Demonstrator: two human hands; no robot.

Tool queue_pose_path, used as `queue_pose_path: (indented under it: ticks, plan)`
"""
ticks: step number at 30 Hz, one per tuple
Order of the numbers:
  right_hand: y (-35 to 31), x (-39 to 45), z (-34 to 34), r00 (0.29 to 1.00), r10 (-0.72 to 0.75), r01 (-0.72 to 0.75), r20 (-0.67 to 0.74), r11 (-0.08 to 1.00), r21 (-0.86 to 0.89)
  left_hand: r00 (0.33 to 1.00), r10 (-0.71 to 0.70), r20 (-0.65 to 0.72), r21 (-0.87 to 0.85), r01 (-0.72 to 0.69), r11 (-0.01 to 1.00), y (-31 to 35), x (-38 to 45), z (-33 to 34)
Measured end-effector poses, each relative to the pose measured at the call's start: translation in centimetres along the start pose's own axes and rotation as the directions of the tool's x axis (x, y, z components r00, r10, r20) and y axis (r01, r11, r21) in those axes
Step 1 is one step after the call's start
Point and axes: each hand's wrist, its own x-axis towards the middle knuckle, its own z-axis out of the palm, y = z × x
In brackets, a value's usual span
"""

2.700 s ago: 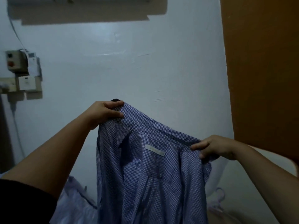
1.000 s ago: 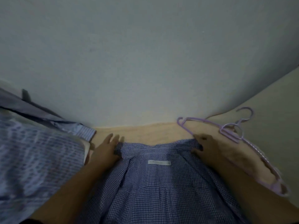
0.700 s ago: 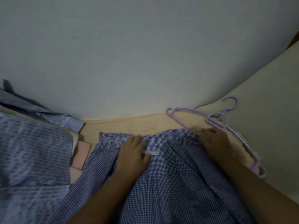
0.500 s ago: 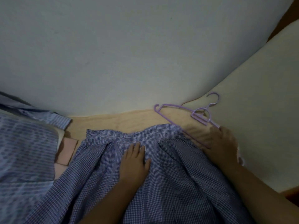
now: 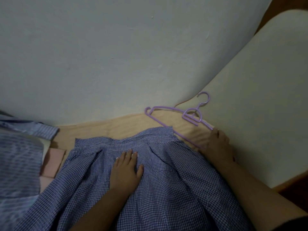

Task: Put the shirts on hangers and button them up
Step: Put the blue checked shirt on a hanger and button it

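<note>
On the tan bedsheet point(image 5: 126, 125), the left hand point(image 5: 126, 170) lies flat pinning the checked shirt point(image 5: 166, 189) (likely steadying it), while the right hand point(image 5: 218, 145) grips the purple hanger point(image 5: 173, 130).

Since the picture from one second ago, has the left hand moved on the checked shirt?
Yes. The left hand left the collar edge of the checked shirt and now lies flat mid-shirt, toward the person.
</note>
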Motion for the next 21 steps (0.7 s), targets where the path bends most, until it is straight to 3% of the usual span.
queue_pose_path:
  ticks: [4,6,10,14,16,18,21]
  plan:
    - [-1.5,-0.3,-1.2,0.991,0.009,0.005,-0.132,0.995,0.105,0.997,0.061,0.035,-0.036,-0.06,0.998,-0.9,0.2,-1.4]
    - [-1.9,0.2,-1.2,0.98,-0.009,0.047,-0.199,0.981,0.188,0.996,0.09,-0.019,-0.062,-0.091,0.994,-1.8,-0.2,-2.6]
    - [-2.9,1.2,-0.7,0.988,-0.143,0.148,-0.054,0.983,0.109,0.977,-0.021,-0.211,-0.188,-0.019,0.982,-4.8,-1.4,-4.9]
    - [-5.2,-1.1,-1.9,0.939,-0.316,0.326,0.136,0.943,-0.061,0.896,-0.284,-0.341,-0.329,0.169,0.929,-9.3,-1.7,-6.3]
    - [-6.2,-2.8,-2.9,0.914,-0.355,0.368,0.194,0.929,-0.032,0.849,-0.432,-0.304,-0.429,0.283,0.858,-11.5,-1.4,-6.7]
    - [-6.3,-3.5,-3.3,0.897,-0.372,0.396,0.239,0.917,-0.057,0.824,-0.543,-0.162,-0.496,0.408,0.767,-13.2,-0.8,-6.9]
    - [-6.6,-3.9,-3.2,0.87,-0.398,0.451,0.29,0.881,-0.146,0.85,-0.525,0.041,-0.583,0.447,0.679,-14.6,0.2,-6.9]
